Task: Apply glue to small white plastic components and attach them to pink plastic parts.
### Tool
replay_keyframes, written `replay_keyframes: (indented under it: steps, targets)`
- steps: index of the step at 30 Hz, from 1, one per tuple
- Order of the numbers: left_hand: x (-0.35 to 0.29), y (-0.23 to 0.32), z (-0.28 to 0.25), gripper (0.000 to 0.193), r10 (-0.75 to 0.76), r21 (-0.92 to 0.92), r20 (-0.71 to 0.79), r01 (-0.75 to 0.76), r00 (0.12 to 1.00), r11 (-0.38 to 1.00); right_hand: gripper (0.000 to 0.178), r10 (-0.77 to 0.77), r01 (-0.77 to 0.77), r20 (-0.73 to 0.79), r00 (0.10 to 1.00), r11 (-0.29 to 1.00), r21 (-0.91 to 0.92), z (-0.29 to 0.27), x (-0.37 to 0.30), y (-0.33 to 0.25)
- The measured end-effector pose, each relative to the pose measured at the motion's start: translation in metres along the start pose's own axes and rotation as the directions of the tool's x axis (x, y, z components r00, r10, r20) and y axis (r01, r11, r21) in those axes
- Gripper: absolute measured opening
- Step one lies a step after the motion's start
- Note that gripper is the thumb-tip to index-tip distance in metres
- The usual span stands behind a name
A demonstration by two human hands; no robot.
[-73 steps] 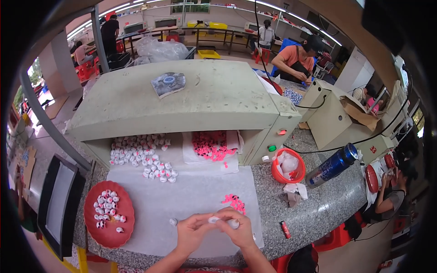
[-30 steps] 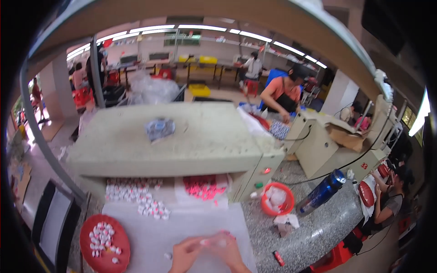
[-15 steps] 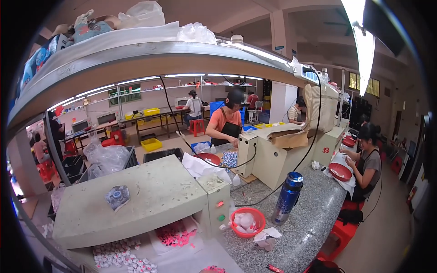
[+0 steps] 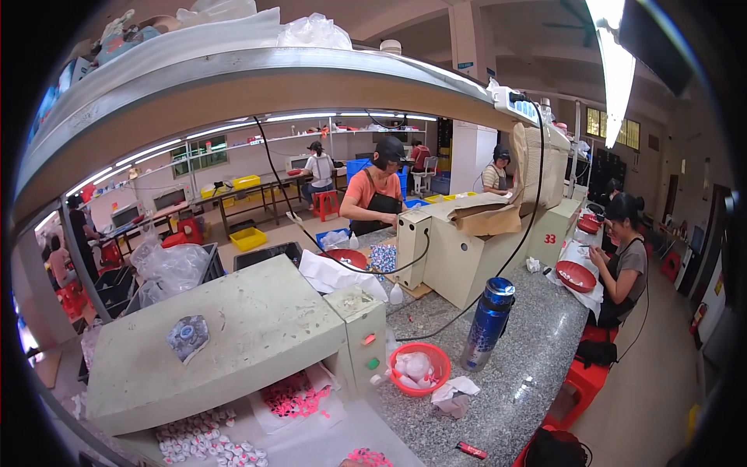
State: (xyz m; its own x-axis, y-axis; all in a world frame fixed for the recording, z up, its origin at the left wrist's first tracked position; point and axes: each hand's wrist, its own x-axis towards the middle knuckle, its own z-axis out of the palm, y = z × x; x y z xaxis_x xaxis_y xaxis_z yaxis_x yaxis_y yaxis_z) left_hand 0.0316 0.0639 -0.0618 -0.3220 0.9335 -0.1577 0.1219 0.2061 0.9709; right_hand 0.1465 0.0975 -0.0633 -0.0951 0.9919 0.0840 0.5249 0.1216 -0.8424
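Observation:
At the lower edge, a sliver of skin that looks like my left hand (image 4: 355,463) shows beside a small heap of pink pieces (image 4: 372,457) on white sheeting. Its fingers are cut off by the picture's edge. My right hand is out of view. Beyond the heap, more pink and dark pieces (image 4: 294,398) lie on a white cloth at the opening of a pale green box-shaped machine (image 4: 233,342). Several small white pieces with dark and red marks (image 4: 210,444) are gathered to the left, partly under the machine.
A red basket (image 4: 443,373) with a white plastic bag stands on the speckled stone counter (image 4: 513,389), near a blue bottle (image 4: 490,323) and a crumpled cloth (image 4: 455,397). A red marker-like stick (image 4: 471,450) lies near the front. Co-workers sit opposite and at right. A shelf (image 4: 257,86) spans overhead.
The view has shifted slightly, so most things sit a little higher and further left. A far co-worker in a striped top now has the head raised. The sliver of hand stays near the pink heap.

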Motion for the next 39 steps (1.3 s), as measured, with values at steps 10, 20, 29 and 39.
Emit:
replay_keyframes:
  steps: [10,20,29,39]
  targets:
    - [-0.001,0.007,-0.001,0.041,-0.041,-0.008,-0.001,0.041,0.999,0.999,0.020,-0.044,0.045,-0.021,0.999,0.998,0.035,0.006,0.002,0.000]
    - [-0.002,0.008,-0.001,0.043,0.007,0.014,-0.001,-0.007,1.000,1.000,0.019,-0.118,0.125,-0.050,0.992,0.977,0.175,0.021,0.004,0.019]
    - [0.008,0.005,-0.003,0.043,-0.014,-0.062,0.051,0.017,0.999,0.998,0.022,0.035,-0.015,-0.071,0.997,0.964,0.264,0.012,0.008,0.002]
    - [0.005,-0.008,0.000,0.042,0.042,-0.154,0.034,-0.036,0.999,0.987,0.023,0.017,-0.006,-0.050,0.999,0.978,0.210,0.017,0.006,0.012]
